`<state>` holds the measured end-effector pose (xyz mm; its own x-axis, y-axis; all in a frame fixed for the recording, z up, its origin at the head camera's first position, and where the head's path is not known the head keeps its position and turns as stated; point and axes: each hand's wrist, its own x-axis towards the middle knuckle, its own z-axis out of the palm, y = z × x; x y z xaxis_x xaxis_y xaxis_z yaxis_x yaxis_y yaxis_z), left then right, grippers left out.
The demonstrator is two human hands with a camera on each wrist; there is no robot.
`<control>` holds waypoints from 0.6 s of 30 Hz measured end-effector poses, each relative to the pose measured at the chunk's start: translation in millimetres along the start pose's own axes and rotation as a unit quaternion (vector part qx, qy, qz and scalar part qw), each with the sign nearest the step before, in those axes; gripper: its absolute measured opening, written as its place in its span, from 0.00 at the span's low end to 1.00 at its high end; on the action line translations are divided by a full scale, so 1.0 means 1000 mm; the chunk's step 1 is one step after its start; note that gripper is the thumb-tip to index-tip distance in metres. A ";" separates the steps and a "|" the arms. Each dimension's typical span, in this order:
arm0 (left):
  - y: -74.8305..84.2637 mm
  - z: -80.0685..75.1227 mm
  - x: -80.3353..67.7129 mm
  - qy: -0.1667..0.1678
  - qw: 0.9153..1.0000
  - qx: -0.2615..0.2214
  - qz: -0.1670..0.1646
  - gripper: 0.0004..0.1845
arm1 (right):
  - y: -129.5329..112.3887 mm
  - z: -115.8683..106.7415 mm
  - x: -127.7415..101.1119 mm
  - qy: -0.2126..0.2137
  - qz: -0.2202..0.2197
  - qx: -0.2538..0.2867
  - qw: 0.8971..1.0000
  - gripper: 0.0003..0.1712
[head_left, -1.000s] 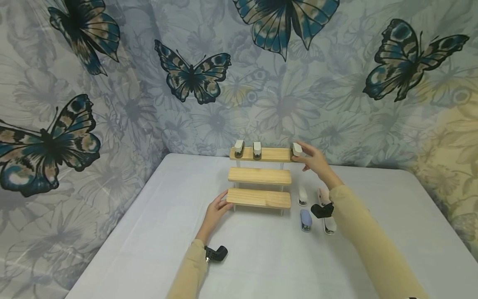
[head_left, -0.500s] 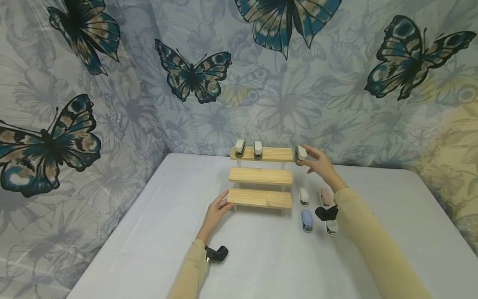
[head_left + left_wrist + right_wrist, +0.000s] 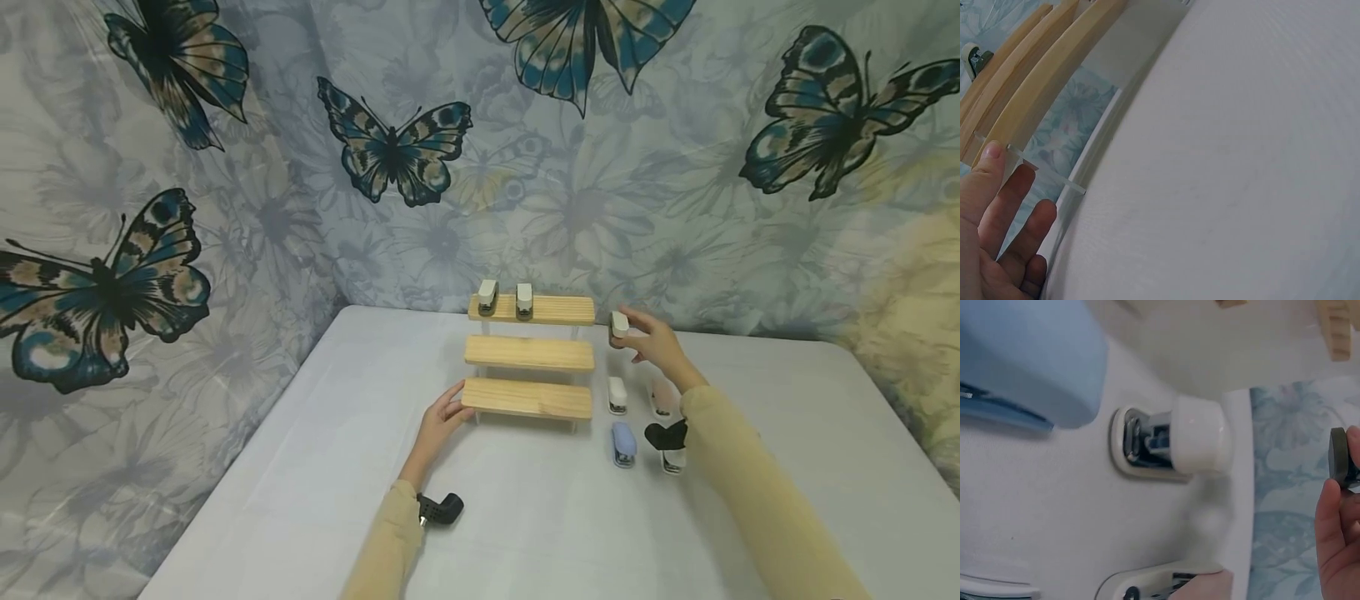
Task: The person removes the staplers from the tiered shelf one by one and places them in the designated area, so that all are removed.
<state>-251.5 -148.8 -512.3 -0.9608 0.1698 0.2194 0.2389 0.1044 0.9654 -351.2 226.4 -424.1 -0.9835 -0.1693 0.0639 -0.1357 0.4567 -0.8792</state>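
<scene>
one small white stapler (image 3: 619, 324) is pinched in the fingers of the right hand (image 3: 654, 343), held in the air just right of the wooden stepped shelf (image 3: 529, 354) and level with the gap between its top and middle steps; it touches neither shelf nor table. in the right wrist view only a dark end of it shows at the fingertips (image 3: 1334, 506).
left hand (image 3: 441, 421): fingers straight and relaxed, resting against the left end of the lowest step, gripping nothing; the left wrist view shows the fingertips (image 3: 992, 152) at the clear support under the boards.
shelf contents: two white staplers (image 3: 506, 298) side by side at the left of the top step; middle and lowest steps bare wood.
on the table right of the shelf, below the right hand: a white stapler (image 3: 617, 395), a blue stapler (image 3: 623, 443), a pink stapler (image 3: 661, 397) and one more pale stapler (image 3: 672, 459) partly hidden by the right forearm.
surface: white-covered table (image 3: 300, 467).
room: draped cloth backdrop (image 3: 225, 167) printed with large blue-and-black butterflies and pale flowers, behind and to the left of the table.
</scene>
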 end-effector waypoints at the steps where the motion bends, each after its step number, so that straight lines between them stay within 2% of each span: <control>1: -0.005 0.001 0.002 0.002 1.000 -0.002 0.000 0.31 | 0.003 -0.001 0.000 -0.001 0.008 -0.004 1.000 0.41; 4: -0.014 0.002 0.005 0.009 1.000 -0.003 0.002 0.32 | 0.009 -0.002 0.002 -0.004 0.026 -0.013 1.000 0.41; 9: -0.013 0.000 0.005 0.014 1.000 0.004 -0.003 0.32 | 0.015 0.005 0.003 -0.013 0.042 -0.041 0.998 0.40; 10: -0.012 0.000 0.005 0.014 1.000 0.005 -0.006 0.32 | 0.017 0.007 0.002 -0.015 0.051 -0.033 0.998 0.39; 12: -0.007 0.000 0.004 0.010 1.000 0.007 -0.003 0.31 | 0.020 0.011 0.000 -0.015 0.068 -0.018 0.997 0.39; 16: 0.008 0.001 0.000 -0.002 1.000 0.006 0.002 0.31 | 0.026 0.015 -0.003 -0.014 0.073 -0.016 0.997 0.38; 18: 0.014 0.002 -0.002 -0.006 1.000 0.007 0.002 0.30 | 0.028 0.015 -0.004 -0.010 0.052 -0.055 0.997 0.37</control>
<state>-246.1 -145.5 -499.2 -0.9583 0.1818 0.2206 0.2440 0.1182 0.9625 -349.4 226.4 -456.1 -0.9904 -0.1337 -0.0356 -0.0468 0.5662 -0.8229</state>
